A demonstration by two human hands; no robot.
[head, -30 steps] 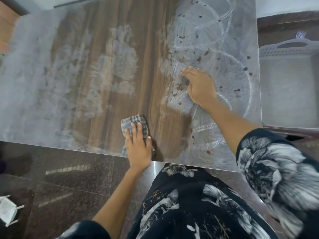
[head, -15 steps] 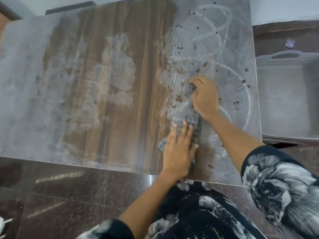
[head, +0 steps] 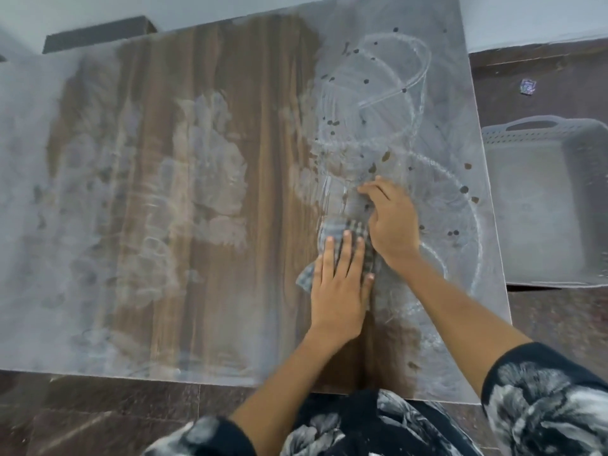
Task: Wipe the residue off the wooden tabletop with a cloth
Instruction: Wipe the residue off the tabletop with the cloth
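Two hands meet right of centre in the frame on a wooden tabletop point(head: 210, 291) streaked with pale residue point(head: 204, 166). The left hand point(head: 342, 287) lies flat with straight fingers spread over a checked cloth point(head: 345, 232), pressing it against the wood. The right hand point(head: 391, 225) sits just beside it, to the upper right, fingers bent down onto the upper end of the same cloth, touching the left hand's fingertips; whether it pinches the fabric or merely presses it cannot be told. The cloth shows as a crumpled strip between and under both hands, one corner poking out to the lower left of the left palm.

Bare brown wood grain runs in vertical bands through the middle of the frame, while whitish smears cover the left third and a patch at centre. On the right side the film carries looping white trails point(head: 411, 93) and scattered dark spots point(head: 464, 189). Both forearms reach up from the bottom edge, the right one emerging from a dark sleeve point(head: 546, 406) printed with pale flowers. At the far right a grey plastic basket point(head: 539, 126) with a handle slot sits on the dark stone floor point(head: 98, 419) beside the tabletop, and a small scrap point(head: 528, 86) lies on the floor at upper right.
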